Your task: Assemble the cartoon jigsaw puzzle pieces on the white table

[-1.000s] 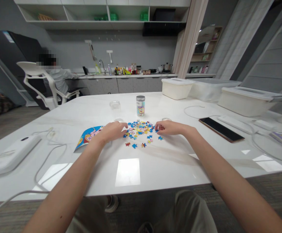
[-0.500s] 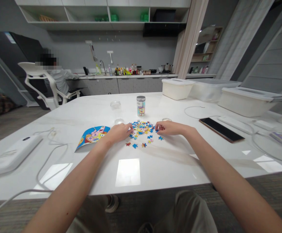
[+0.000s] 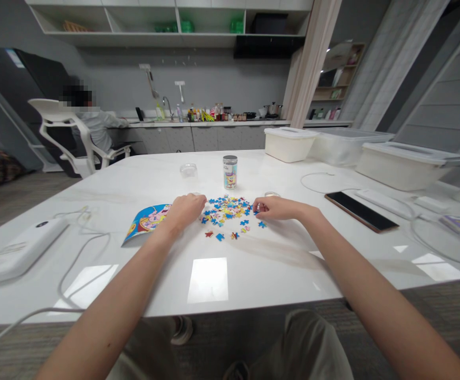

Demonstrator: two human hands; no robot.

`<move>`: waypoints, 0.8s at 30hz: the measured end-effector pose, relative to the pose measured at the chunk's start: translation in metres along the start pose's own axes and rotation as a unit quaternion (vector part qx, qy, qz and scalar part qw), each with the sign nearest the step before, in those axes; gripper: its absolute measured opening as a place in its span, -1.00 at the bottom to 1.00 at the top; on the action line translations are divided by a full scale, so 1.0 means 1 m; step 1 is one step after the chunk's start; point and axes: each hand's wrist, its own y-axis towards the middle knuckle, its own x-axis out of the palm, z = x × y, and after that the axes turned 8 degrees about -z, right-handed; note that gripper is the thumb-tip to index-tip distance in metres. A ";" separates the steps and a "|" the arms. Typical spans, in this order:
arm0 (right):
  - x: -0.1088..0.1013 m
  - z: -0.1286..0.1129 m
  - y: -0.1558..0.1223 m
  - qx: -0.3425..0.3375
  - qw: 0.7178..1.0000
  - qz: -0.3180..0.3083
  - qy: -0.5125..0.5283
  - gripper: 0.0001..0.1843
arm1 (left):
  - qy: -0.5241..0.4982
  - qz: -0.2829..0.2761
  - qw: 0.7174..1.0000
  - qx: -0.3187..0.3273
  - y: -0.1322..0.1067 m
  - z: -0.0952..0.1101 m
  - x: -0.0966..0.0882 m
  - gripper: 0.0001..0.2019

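Observation:
A loose heap of jigsaw pieces (image 3: 230,208), blue, yellow and pink, lies mid-table, with several stray ones in front of it. At the heap's left edge is my left hand (image 3: 188,209), its fingers curled together; what they hold, if anything, is hidden. On the other side my right hand (image 3: 271,208) is bent at the pile, thumb and fingers closed around what looks like a small blue jigsaw piece. Partly behind my left hand lies a curled cartoon picture sheet (image 3: 145,219). A lidded can (image 3: 230,173) with a cartoon label stands upright behind the heap.
A clear plastic container (image 3: 189,171) stands at the back; a clear round lid (image 3: 271,194) is behind my right hand. Rightward are a phone (image 3: 358,211), cables and storage boxes (image 3: 291,145). A white power bank (image 3: 24,250) lies left. A person (image 3: 99,129) sits at the far counter.
My left hand has moved left and slightly away from me, off the heap's left edge, uncovering pieces there and covering more of the picture sheet. My right hand has stayed nearly still.

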 end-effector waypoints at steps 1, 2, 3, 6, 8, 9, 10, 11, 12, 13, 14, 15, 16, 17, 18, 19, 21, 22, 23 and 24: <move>0.000 0.000 0.000 0.001 1.000 0.000 0.000 -0.69 | -0.004 -0.018 1.000 0.002 0.000 -0.002 0.001 -0.62; 0.000 0.000 0.000 0.002 1.000 0.001 0.001 -0.70 | -0.010 -0.033 0.999 0.004 0.000 -0.003 0.002 -0.62; 0.000 0.000 -0.001 0.002 1.000 0.001 0.003 -0.70 | -0.016 -0.043 0.999 0.006 0.000 -0.004 0.002 -0.62; 0.000 -0.001 -0.002 0.003 1.000 0.002 0.007 -0.69 | -0.025 -0.043 0.999 0.008 -0.001 -0.006 0.003 -0.62; -0.001 -0.002 -0.002 0.003 1.000 0.002 0.007 -0.68 | -0.024 -0.035 0.999 0.012 -0.001 -0.005 0.003 -0.63; -0.001 -0.002 -0.002 0.003 1.000 0.001 0.007 -0.68 | -0.025 -0.029 0.999 0.017 -0.002 -0.005 0.003 -0.63; -0.001 -0.002 -0.002 0.002 1.000 0.001 0.007 -0.68 | -0.028 -0.021 0.999 0.022 -0.002 -0.004 0.003 -0.63; -0.001 -0.002 -0.002 0.001 1.000 0.000 0.006 -0.69 | -0.032 -0.013 0.999 0.028 -0.002 -0.002 0.002 -0.62; -0.001 -0.002 -0.001 0.000 1.000 0.001 0.007 -0.70 | -0.035 -0.006 0.999 0.032 -0.002 -0.001 0.002 -0.61; -0.001 -0.001 -0.001 -0.002 1.000 0.001 0.007 -0.70 | -0.039 -0.001 0.999 0.034 -0.002 0.001 0.003 -0.60; 0.000 0.000 0.000 -0.003 1.000 0.002 0.008 -0.70 | -0.040 -0.001 0.999 0.036 -0.002 0.004 0.003 -0.59; 0.000 0.001 0.001 -0.005 1.000 0.003 0.009 -0.70 | -0.040 -0.005 0.998 0.038 -0.002 0.006 0.003 -0.58; 0.000 0.001 0.001 -0.006 1.000 0.004 0.010 -0.70 | -0.039 -0.012 0.998 0.041 -0.001 0.009 0.003 -0.58; 0.000 0.002 0.001 -0.007 1.000 0.005 0.010 -0.69 | -0.036 -0.018 0.998 0.045 -0.001 0.011 0.003 -0.58; 0.001 0.002 0.002 -0.006 1.000 0.005 0.008 -0.69 | -0.035 -0.022 0.998 0.048 0.000 0.013 0.003 -0.59; 0.001 0.002 0.002 -0.005 1.000 0.006 0.006 -0.69 | -0.033 -0.024 0.998 0.051 0.000 0.015 0.003 -0.60; 0.001 0.003 0.002 -0.004 1.000 0.005 0.003 -0.68 | -0.030 -0.022 0.998 0.050 0.000 0.016 0.002 -0.62; 0.001 0.003 0.002 -0.005 1.000 0.004 0.002 -0.68 | -0.028 -0.022 0.998 0.049 -0.001 0.016 0.002 -0.62; 0.001 0.004 0.002 -0.007 1.000 0.003 0.001 -0.68 | -0.026 -0.023 0.998 0.047 -0.001 0.015 0.001 -0.63; 0.002 0.005 0.003 -0.010 1.000 0.003 0.001 -0.69 | -0.023 -0.024 0.998 0.046 -0.002 0.015 0.001 -0.63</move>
